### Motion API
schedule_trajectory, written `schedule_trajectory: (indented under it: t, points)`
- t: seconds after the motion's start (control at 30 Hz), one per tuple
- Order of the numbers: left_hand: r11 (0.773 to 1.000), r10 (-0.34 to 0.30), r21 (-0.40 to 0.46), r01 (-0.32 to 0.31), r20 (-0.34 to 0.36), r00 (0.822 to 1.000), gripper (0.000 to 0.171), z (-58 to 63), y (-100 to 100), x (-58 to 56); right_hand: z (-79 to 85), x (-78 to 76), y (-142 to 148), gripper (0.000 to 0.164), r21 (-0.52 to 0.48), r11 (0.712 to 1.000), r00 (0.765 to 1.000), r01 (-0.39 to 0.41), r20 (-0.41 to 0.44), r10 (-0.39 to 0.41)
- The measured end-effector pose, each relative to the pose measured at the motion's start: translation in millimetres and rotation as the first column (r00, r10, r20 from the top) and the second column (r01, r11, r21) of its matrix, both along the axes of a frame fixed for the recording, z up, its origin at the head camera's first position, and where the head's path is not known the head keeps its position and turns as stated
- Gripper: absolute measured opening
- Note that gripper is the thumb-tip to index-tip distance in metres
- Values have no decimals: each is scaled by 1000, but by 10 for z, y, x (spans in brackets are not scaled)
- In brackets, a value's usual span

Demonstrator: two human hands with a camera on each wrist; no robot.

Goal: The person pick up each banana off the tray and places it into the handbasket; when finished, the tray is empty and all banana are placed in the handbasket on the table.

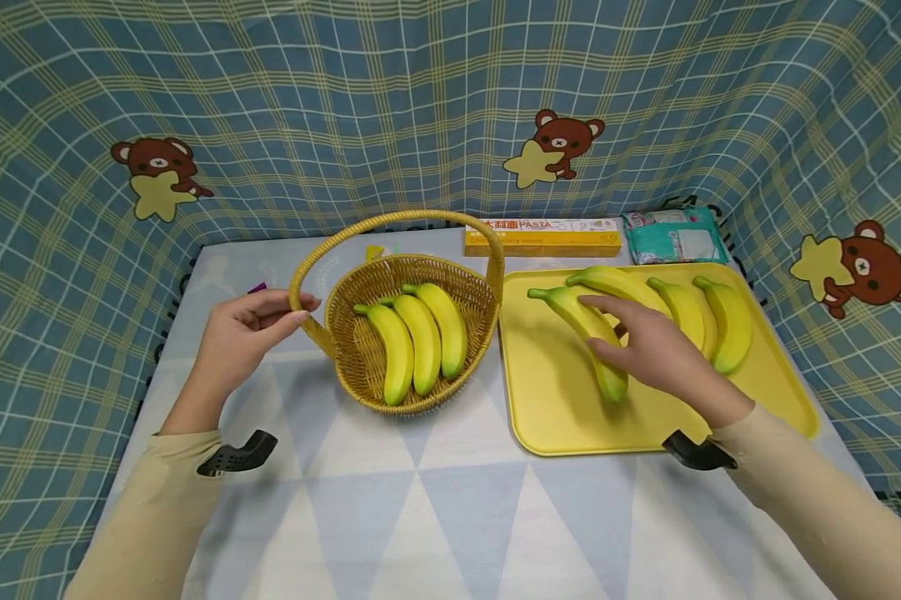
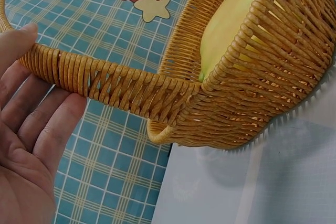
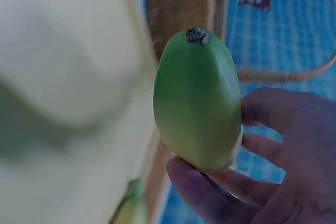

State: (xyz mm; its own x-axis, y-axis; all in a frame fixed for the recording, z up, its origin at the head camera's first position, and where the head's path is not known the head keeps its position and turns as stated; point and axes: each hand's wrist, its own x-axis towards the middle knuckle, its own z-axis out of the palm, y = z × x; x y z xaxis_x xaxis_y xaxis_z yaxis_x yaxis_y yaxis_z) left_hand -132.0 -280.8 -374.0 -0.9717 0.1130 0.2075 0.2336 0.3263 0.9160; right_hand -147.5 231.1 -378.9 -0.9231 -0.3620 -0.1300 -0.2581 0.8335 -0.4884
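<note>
My left hand (image 1: 232,337) holds the arched handle (image 1: 390,218) of a wicker basket (image 1: 412,410) on its left side. In the left wrist view the thumb lies over the handle, with the fingers (image 2: 55,121) under it. Three yellow bananas (image 1: 418,337) lie side by side in the basket. Over a yellow tray (image 1: 555,429), my right hand (image 1: 653,346) pinches another banana (image 1: 579,323) between thumb and fingers. Its dark-tipped green end (image 3: 197,98) faces the right wrist camera. Several more bananas (image 1: 728,325) rest on the tray behind and beside that hand.
A pasta box (image 1: 543,242) and a teal packet (image 1: 675,235) lie along the back edge beyond the tray. A checked curtain (image 1: 390,108) encloses the back and sides. The triangle-patterned tablecloth (image 1: 420,517) spreads in front of the basket.
</note>
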Motion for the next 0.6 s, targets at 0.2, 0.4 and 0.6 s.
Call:
schedule_trajectory:
  t: [0.2,0.4,0.6]
  points:
    - [1000,-13,15,13,12,1000,25,8,4,3,239,101,-316,59,10,994,993,-111,-43,111]
    - [1000,-17,-3,17,-4,1000,24,11,-6,1,302,26,-685,60,-2,980,980,-198,-36,197]
    - [1000,-19,-2,19,-13,1000,23,12,-19,-2,298,-191,-1094,58,-14,962,962,-273,-25,272]
